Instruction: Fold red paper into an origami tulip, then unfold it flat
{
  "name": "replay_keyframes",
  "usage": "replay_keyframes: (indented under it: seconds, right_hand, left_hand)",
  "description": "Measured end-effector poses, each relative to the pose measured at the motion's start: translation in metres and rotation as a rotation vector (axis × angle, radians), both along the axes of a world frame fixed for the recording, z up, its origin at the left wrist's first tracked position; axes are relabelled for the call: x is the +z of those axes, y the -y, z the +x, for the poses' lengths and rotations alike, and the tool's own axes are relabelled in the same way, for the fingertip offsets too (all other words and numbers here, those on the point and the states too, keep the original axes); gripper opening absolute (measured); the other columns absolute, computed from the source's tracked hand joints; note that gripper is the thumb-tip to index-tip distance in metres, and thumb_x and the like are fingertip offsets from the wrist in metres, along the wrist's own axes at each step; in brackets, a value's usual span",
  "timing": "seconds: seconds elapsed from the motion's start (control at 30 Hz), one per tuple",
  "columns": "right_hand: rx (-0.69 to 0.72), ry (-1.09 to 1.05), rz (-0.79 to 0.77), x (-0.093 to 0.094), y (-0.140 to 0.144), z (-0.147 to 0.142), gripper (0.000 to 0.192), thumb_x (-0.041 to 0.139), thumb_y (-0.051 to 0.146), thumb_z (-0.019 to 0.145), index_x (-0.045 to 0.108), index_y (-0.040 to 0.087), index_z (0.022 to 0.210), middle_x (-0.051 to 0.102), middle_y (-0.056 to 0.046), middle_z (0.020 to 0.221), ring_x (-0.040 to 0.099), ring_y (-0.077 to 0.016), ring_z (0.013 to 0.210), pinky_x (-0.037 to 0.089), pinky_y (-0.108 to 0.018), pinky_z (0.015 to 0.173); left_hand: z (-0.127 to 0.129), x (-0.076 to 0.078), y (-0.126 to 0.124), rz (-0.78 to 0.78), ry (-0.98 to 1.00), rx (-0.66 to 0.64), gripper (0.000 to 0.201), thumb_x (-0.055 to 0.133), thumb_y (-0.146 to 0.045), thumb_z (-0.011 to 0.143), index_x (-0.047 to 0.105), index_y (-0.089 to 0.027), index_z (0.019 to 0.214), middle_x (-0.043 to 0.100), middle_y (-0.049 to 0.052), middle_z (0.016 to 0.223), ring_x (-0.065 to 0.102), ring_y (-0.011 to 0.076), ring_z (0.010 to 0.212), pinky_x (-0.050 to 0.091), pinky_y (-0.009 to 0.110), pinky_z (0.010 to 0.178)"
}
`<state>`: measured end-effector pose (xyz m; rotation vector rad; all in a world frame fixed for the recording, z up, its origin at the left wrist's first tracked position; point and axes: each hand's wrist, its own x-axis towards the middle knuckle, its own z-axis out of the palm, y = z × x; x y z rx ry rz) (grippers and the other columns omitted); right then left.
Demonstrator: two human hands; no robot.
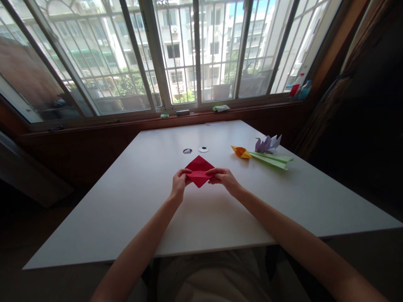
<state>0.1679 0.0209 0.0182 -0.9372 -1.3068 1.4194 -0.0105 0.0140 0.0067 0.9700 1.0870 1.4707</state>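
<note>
A sheet of red origami paper [199, 164] is held between both hands over the middle of the white table, one corner pointing away and another toward me. Creases cross its centre, where the paper bends. My left hand [181, 180] pinches the left corner between thumb and fingers. At the opposite corner, my right hand [224, 177] grips the paper the same way. Just beyond the paper lie two small round discs: a patterned one [187, 151] on the left and a white one with a black spot [203, 149] on the right.
On the table's [126, 218] right side lie an orange paper flower [242, 152] with a green paper stem [270, 158] and folded purple paper shapes [267, 144]. Small packets, one of them green and white [221, 108], rest on the window ledge. Bottles [304, 89] stand at its right end.
</note>
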Motion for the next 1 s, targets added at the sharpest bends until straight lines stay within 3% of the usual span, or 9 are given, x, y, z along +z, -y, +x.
replay_keyframes:
  seconds: [0.47, 0.57, 0.77, 0.9, 1.0]
  right_hand:
    - [0.003, -0.023, -0.006, 0.0047, 0.0045, 0.0002, 0.024, 0.041, 0.015, 0.066, 0.065, 0.013, 0.069, 0.065, -0.006, 0.066, 0.063, -0.0148, 0.056, 0.051, -0.027, 0.058]
    - [-0.015, 0.003, -0.006, 0.0046, 0.0045, -0.0002, 0.022, 0.048, 0.025, 0.071, 0.066, 0.012, 0.071, 0.066, -0.007, 0.069, 0.062, -0.0148, 0.056, 0.051, -0.027, 0.057]
    - [-0.051, 0.077, 0.044, 0.0023, 0.0041, -0.0016, 0.023, 0.064, 0.030, 0.065, 0.067, 0.013, 0.080, 0.066, -0.006, 0.071, 0.060, -0.0121, 0.055, 0.052, -0.025, 0.057]
    - [-0.093, 0.087, 0.089, 0.0015, 0.0039, -0.0023, 0.023, 0.065, 0.030, 0.063, 0.067, 0.014, 0.080, 0.065, -0.005, 0.076, 0.060, -0.0122, 0.059, 0.052, -0.025, 0.056]
    - [-0.143, 0.069, 0.118, 0.0010, 0.0036, -0.0029, 0.023, 0.065, 0.030, 0.063, 0.067, 0.015, 0.080, 0.065, -0.005, 0.078, 0.060, -0.0135, 0.063, 0.053, -0.025, 0.056]
  left_hand:
    - [0.0000, -0.0003, 0.0007, 0.012, 0.017, -0.026, 0.010, 0.042, -0.015, 0.063, 0.052, -0.015, 0.065, 0.054, 0.000, 0.068, 0.055, 0.0099, 0.063, 0.049, 0.028, 0.065]
    - [0.0007, 0.0008, 0.0013, 0.007, 0.022, -0.024, 0.008, 0.042, -0.015, 0.063, 0.050, -0.015, 0.064, 0.053, 0.000, 0.067, 0.054, 0.0091, 0.061, 0.048, 0.027, 0.064]
    - [0.0011, 0.0040, 0.0046, 0.016, 0.002, -0.021, 0.010, 0.039, -0.016, 0.066, 0.049, -0.015, 0.062, 0.053, 0.000, 0.068, 0.056, 0.0108, 0.063, 0.049, 0.028, 0.063]
    - [0.0007, 0.0069, 0.0066, 0.043, -0.001, -0.011, 0.021, 0.043, -0.027, 0.073, 0.053, -0.018, 0.089, 0.058, 0.003, 0.081, 0.059, 0.0126, 0.064, 0.050, 0.030, 0.063]
    - [0.0013, 0.0080, 0.0072, -0.015, 0.010, 0.003, 0.048, 0.055, -0.037, 0.071, 0.041, -0.021, 0.114, 0.060, 0.006, 0.090, 0.060, 0.0137, 0.065, 0.050, 0.030, 0.064]
